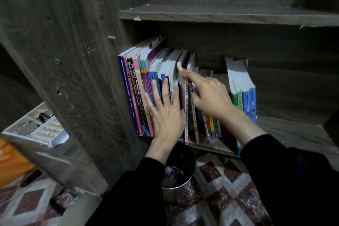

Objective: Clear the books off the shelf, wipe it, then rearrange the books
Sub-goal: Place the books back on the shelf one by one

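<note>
Books packed upright on the lower shelf (293,130), leaning left against the side panel (82,79). Left hand (167,113) open, flat, fingers spread on the spines of the left-hand textbooks (139,82). Right hand (209,95) curled, index fingertip hooked over the top edge of a thin paperback (186,108), pinch not fully visible. Risks: dragging neighbours out with it; row slumping once unbraced; loose blue study guides (242,86) toppling; anything falling into the metal bin (178,174) below.
</note>
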